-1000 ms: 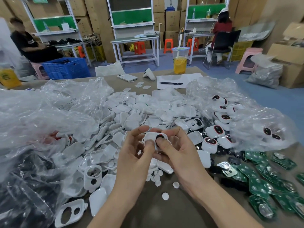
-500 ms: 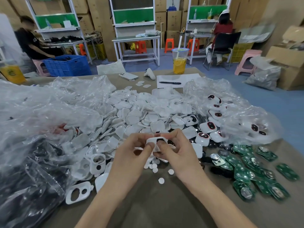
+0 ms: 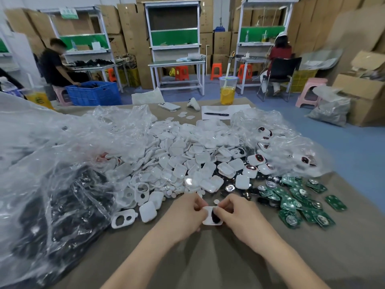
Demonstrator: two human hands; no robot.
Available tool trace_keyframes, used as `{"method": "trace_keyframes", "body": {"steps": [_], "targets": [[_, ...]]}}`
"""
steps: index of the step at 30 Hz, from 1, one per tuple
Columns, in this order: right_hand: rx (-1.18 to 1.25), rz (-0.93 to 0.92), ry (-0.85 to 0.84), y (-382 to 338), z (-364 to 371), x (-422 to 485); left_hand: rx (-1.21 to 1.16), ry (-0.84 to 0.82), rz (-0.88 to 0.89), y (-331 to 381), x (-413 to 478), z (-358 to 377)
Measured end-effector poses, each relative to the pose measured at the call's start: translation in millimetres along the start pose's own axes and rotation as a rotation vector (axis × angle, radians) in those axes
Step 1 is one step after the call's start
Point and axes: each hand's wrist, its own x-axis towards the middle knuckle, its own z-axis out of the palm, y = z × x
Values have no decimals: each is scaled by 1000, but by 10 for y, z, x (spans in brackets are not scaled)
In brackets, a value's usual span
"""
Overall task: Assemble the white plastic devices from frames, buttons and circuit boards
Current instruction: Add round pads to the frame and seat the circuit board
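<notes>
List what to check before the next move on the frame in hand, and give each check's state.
1. Frame pinched by left hand and right hand: ok.
2. Dark piece fully seated in the frame: cannot tell.
3. Board already fitted in the frame: cannot tell, underside hidden.
4. Boards lying on the table beside the right hand: ok.
5. Spare frame lying to the left: ok.

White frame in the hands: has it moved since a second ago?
Yes. The white frame came toward the person, off the pile of white parts, over bare table.
</notes>
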Motion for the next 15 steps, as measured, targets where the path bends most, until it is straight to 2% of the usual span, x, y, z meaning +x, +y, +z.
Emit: {"method": "trace_keyframes", "body": {"steps": [4,7,11,15], "targets": [[-66,-19,-1,-38,4,40,196,48,35,40,16,31],[-70,-27,10,-30,7,39,242,78,67,15,11,36],[0,-11,6,8,2,42,107,93,83,-93,11,40],[178,26,-2,49,-18,53,-204,175,73,-202,-1,14]]}}
